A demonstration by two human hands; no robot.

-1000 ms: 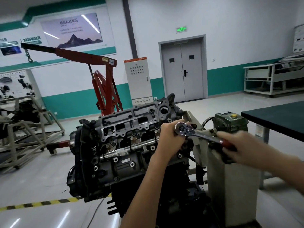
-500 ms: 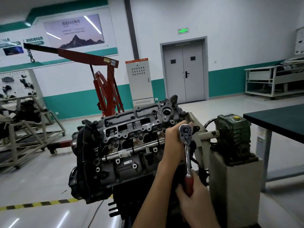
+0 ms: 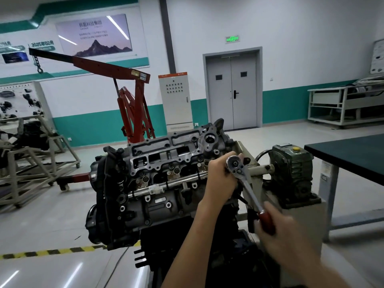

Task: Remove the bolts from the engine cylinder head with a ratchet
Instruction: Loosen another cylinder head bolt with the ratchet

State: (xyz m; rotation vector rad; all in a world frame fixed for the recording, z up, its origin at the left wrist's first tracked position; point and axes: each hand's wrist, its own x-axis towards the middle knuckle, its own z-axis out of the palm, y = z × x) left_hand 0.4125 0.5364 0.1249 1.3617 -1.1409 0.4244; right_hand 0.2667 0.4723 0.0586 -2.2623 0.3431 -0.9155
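Two hands are closed on the ratchet [image 3: 249,193], seated at the three-o'clock end of the cylinder head [image 3: 166,161] mid-frame: its head is cupped by the left hand [image 3: 220,181], its red handle, slanted toward five o'clock, is gripped by the right hand [image 3: 284,235], with a green gearbox [image 3: 291,169] just beside.

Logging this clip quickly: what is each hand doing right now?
Left hand: fingers curled round the ratchet head.
Right hand: gripping the ratchet's red handle.
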